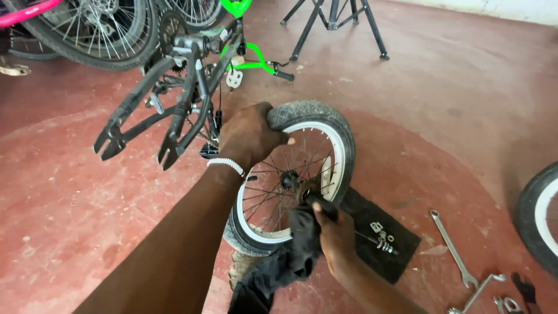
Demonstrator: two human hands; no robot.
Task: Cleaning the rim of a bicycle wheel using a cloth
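A small bicycle wheel (325,125) with a grey tyre, white rim and thin spokes stands upright on the red floor. My left hand (250,136), with a white bead band at the wrist, grips the tyre at its top left. My right hand (334,235) holds a black rag (301,238) against the hub (299,189) at the wheel's centre. The rag hangs down below the wheel.
An upturned black and green bicycle frame (186,93) lies behind the wheel. A black cloth (383,232) with small nuts and an axle lies at the right, wrenches (450,247) beyond it. Another wheel (537,215) shows at the right edge, a black stand (334,23) at the back.
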